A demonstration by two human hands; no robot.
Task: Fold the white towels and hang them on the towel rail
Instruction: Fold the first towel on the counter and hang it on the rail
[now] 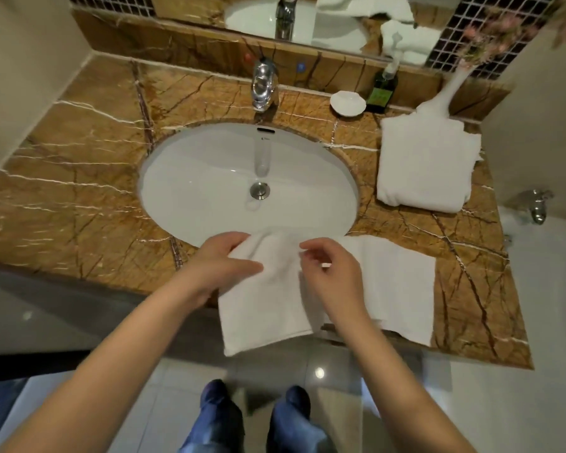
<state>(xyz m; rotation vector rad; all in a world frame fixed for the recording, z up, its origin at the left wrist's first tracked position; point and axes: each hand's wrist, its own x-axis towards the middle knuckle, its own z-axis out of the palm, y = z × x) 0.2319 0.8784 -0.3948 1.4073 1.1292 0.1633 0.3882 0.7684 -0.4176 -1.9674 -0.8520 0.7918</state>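
A white towel (392, 282) lies across the front edge of the brown marble counter (79, 191), its left part folded over and hanging past the edge. My left hand (223, 263) grips the folded flap at its upper left corner. My right hand (330, 273) hovers over the towel's middle with fingers curled and slightly apart, thumb and forefinger close to the cloth; whether they pinch it is unclear. A second white towel (425, 168) lies folded at the right of the counter. No towel rail is in view.
A white oval sink (193, 197) with a chrome tap (263, 86) sits mid-counter. Behind it at the right stand a white soap dish (347, 103), a dark green pump bottle (382, 91) and a white vase (451, 93). A chrome wall fitting (538, 207) is at far right.
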